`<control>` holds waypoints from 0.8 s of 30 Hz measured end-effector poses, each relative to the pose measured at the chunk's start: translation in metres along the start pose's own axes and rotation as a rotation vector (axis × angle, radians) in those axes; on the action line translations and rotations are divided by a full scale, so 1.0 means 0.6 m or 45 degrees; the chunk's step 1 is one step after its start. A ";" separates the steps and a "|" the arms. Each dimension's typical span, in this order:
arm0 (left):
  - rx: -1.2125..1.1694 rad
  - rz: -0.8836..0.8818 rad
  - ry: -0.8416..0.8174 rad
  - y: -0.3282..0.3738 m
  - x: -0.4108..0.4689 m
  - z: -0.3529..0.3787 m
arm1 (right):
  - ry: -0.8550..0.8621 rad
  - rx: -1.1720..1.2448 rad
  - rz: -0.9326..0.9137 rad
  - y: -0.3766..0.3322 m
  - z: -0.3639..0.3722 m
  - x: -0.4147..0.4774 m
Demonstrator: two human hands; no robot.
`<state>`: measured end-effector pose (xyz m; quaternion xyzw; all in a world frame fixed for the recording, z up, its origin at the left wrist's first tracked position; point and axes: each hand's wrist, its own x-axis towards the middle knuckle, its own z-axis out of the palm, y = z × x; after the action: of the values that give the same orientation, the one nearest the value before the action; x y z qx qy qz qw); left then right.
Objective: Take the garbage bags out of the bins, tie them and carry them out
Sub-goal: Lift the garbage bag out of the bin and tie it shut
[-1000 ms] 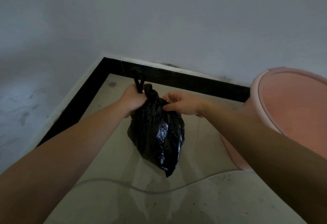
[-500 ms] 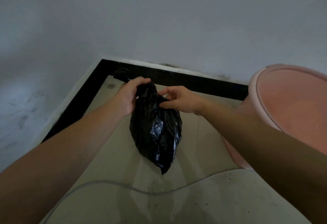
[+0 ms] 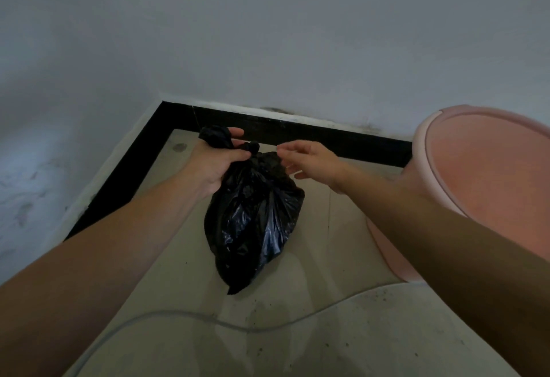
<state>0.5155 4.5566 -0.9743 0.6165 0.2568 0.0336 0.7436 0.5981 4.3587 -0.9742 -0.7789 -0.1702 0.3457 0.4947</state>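
Left hand (image 3: 218, 165) gripping gathered neck of black garbage bag (image 3: 253, 221), bag hanging above tiled floor (image 3: 312, 332) near room corner. Right hand (image 3: 312, 162) hovering open just right of knot, fingers spread, seemingly not touching plastic. Pink bin (image 3: 491, 186) standing at right.

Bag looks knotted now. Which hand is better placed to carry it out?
Left, probably. The left hand is closed on the twisted neck of the black garbage bag, which hangs clear of the floor. The right hand is open beside the knot, seemingly gripping nothing, next to the pink bin.
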 end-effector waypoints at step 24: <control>0.122 -0.020 0.125 -0.018 -0.002 -0.024 | 0.005 -1.317 -0.488 0.004 0.000 -0.003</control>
<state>0.5055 4.5665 -0.9854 0.6469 0.2991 0.0455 0.7000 0.5967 4.3566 -0.9760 -0.8762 -0.4558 0.1192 0.1018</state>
